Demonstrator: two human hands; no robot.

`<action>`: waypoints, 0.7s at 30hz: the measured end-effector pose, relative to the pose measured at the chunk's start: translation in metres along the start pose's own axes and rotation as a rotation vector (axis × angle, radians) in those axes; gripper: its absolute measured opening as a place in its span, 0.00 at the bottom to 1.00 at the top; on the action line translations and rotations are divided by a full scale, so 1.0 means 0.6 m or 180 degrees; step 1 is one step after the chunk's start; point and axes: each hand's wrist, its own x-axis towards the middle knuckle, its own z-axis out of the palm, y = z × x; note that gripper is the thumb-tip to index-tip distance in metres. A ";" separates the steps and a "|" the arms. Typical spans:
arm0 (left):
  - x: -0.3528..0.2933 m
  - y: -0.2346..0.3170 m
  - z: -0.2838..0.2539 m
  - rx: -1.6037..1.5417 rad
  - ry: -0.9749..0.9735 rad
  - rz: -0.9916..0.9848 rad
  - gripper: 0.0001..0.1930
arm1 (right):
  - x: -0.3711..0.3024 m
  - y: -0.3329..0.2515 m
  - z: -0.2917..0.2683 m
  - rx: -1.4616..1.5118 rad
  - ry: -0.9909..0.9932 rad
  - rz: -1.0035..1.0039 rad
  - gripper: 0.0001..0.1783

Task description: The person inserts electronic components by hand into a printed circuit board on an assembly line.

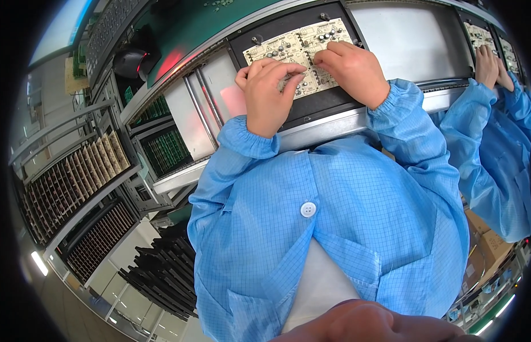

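A cream circuit board panel [310,64] with small mounted components lies in a black carrier tray [328,104] before me. Over its left part is my left hand [268,91], thumb and forefinger tips brought close together in a pinch. My right hand [357,71] leans over the panel's right part, its fingers curled down to the board. Anything between the fingertips of either hand is too small or too hidden to make out. Dark knobs [324,17] stand on the tray's far side.
The tray sits on a metal-railed conveyor [328,126]. At right, a co-worker's hands [491,67] work over another board [479,37]. Racks of boards [77,182] stand at left, above stacked black trays [163,271]. A black scanner-like device [130,62] glows red beyond the rail.
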 end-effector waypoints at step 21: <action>-0.011 0.039 0.051 0.0198 -0.0182 0.0436 0.07 | 0.038 0.048 -0.073 0.2282 -0.0806 0.2155 0.20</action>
